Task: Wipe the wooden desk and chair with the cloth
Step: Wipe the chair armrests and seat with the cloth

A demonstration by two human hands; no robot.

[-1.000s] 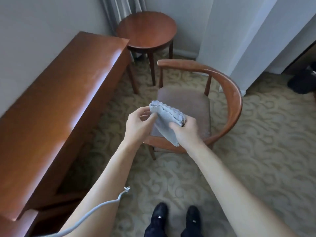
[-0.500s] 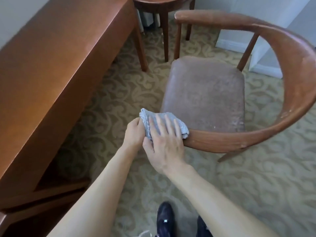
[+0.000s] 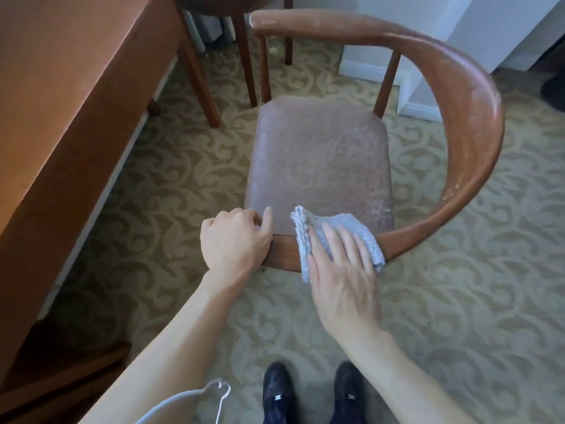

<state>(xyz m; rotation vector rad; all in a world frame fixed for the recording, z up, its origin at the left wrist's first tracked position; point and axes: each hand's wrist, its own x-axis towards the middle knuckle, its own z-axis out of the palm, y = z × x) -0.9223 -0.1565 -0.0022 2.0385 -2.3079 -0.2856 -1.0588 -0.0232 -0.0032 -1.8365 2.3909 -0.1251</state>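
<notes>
Two hands are showing, the left hand and the right hand, and they are sharing one cloth and one chair between them. One desk is standing at the left, one round side table is peeking in at the top, two black shoes are showing at the bottom, and one white cord is dangling beside them.

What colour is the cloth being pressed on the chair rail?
Light grey-blue cloth, seen in the head view under the right hand.
</notes>
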